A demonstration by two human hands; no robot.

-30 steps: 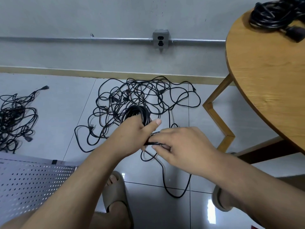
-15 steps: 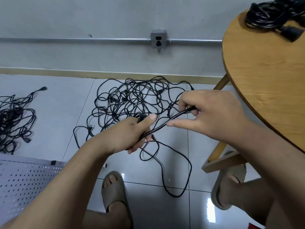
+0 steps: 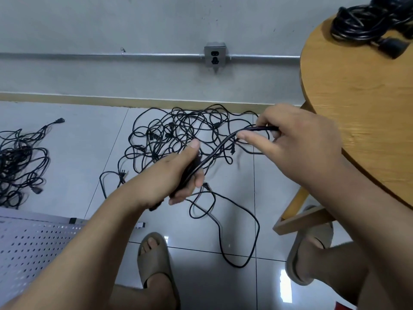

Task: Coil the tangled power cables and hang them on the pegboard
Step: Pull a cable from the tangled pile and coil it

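The black cable (image 3: 218, 149) looks like smooth plastic with a little shine. The cable pile (image 3: 178, 128) on the far floor looks the same, thin and black. The floor (image 3: 73, 157) is made of pale tiles, smooth and very shiny, and light bounces off them on the near side. The table (image 3: 357, 108) on the right is wood with lines of grain, smooth and not shiny. Its legs (image 3: 297, 221) are plain wood too. The far wall (image 3: 134, 25) is grey, rough and dull. The pipe (image 3: 111, 55) along it is dull silver metal, and so is the socket box (image 3: 215, 57). The pegboard (image 3: 29, 249) on the near left is white and matt, like painted metal. The slippers (image 3: 154, 262) look like soft, matt rubber.
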